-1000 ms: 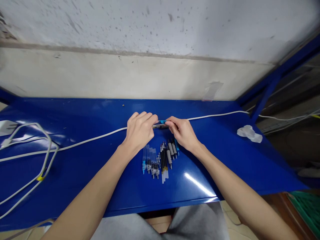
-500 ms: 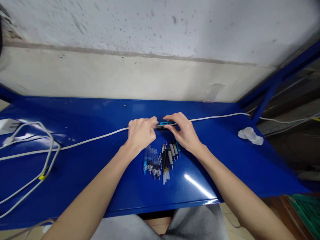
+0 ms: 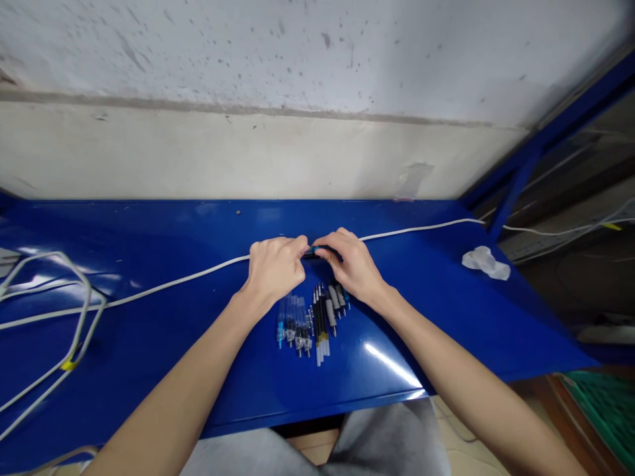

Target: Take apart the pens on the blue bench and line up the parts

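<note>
My left hand (image 3: 274, 268) and my right hand (image 3: 350, 263) meet fingertip to fingertip over the blue table (image 3: 149, 344), both closed on one pen (image 3: 313, 250) with a light-blue part. Only a short dark piece of the pen shows between the fingers. Just in front of the hands lies a small heap of pen parts (image 3: 310, 318): clear barrels with blue tips on the left, black refills and grey-gripped pieces on the right. A white cable (image 3: 188, 276) runs across the table behind the hands.
Loops of white cable (image 3: 74, 311) lie at the table's left end. A crumpled bit of clear plastic (image 3: 483, 262) sits at the right. A stained wall closes the back. A green crate (image 3: 605, 410) stands on the floor at lower right.
My hands have closed in on each other, so the pen's light-blue part is now almost covered by my right fingers. The view has shifted slightly.
</note>
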The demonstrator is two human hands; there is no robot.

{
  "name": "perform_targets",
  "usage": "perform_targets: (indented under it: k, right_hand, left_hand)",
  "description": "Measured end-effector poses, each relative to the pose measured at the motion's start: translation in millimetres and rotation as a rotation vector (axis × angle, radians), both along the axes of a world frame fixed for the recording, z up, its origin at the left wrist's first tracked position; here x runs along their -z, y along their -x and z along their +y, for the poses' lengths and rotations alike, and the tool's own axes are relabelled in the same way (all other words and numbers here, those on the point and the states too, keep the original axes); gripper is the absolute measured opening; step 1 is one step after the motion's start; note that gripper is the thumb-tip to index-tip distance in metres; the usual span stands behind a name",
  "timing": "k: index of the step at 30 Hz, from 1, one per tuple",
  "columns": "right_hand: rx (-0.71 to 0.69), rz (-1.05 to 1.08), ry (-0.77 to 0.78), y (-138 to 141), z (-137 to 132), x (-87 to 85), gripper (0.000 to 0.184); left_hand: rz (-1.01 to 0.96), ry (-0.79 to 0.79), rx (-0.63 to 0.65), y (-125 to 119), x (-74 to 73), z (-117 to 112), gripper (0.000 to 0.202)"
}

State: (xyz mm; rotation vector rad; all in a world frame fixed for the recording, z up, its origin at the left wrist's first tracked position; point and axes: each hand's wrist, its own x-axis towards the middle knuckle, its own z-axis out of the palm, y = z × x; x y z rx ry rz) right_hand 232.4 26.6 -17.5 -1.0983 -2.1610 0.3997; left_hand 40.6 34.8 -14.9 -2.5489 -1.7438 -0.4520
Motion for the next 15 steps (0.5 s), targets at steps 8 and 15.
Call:
perform_targets:
  k: [8, 15]
  right_hand:
    - [0.013, -0.045, -0.024, 0.6, 0.4, 3.1, 0.025]
    - [0.012, 0.020, -0.119, -0.4, 0.1, 3.7, 0.011]
  left_hand:
    - [0.019, 0.003, 0.026, -2.4, -2.6, -1.3, 0.026]
    - [-0.012, 0.000, 0.032, -3.4, -1.3, -1.7, 0.027]
